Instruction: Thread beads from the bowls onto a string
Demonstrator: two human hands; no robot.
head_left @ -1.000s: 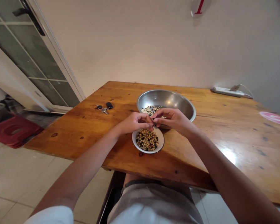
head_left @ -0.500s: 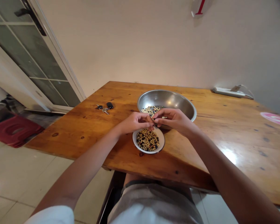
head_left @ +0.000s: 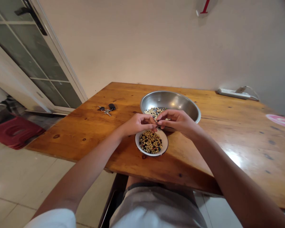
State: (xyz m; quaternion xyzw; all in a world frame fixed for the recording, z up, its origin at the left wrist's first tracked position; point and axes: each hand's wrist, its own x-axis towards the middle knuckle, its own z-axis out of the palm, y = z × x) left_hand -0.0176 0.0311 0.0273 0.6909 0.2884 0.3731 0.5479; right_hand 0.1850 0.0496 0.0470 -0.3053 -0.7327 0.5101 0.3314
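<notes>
My left hand (head_left: 142, 123) and my right hand (head_left: 173, 120) meet fingertip to fingertip above the far rim of a small white bowl (head_left: 165, 142). Both are pinched closed; whatever lies between the fingertips is too small to make out. Round beads or beans (head_left: 150, 142), mostly pale yellow with black and a few reddish ones, lie in the white bowl. Just behind it stands a wide steel basin (head_left: 190, 104), partly covered by my right hand. More pale and black pieces (head_left: 154, 112) rest on the basin's bottom.
Keys with a black fob (head_left: 106, 110) lie on the wooden table (head_left: 85, 136) to the left. A white power strip (head_left: 237, 93) sits by the wall, and a pink sticker (head_left: 280, 121) is at right. Red stools (head_left: 15, 131) stand on the floor beside the door.
Both hands stay at nearly the same spot, with only slight movement at the fingertips. The view has shifted a little; bowl and basin stand where they were.
</notes>
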